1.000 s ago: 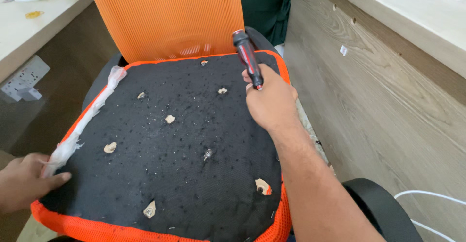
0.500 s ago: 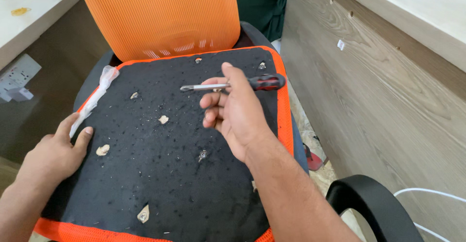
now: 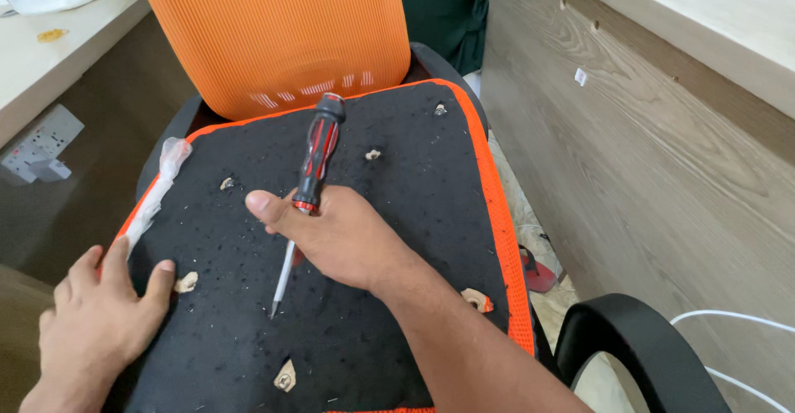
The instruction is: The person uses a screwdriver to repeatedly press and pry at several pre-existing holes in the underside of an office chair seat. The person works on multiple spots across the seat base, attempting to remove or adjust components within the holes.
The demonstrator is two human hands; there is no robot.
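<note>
- Swung since earlier: your right hand (image 3: pixel 344 239) grips the red-and-black-handled screwdriver (image 3: pixel 308 189) tip-down, ready for work.
- Your left hand (image 3: pixel 95 322) lies open, bracing the black underside of the orange chair seat (image 3: pixel 397 173).

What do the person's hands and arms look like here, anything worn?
Both are bare. The right hand and its forearm show no glove, sleeve, watch or band as far as the frame reaches. The left hand is also ungloved, with no ring visible on the fingers; its wrist leaves the frame at the lower edge, so anything worn higher up cannot be seen. No cables or markings on either.
</note>
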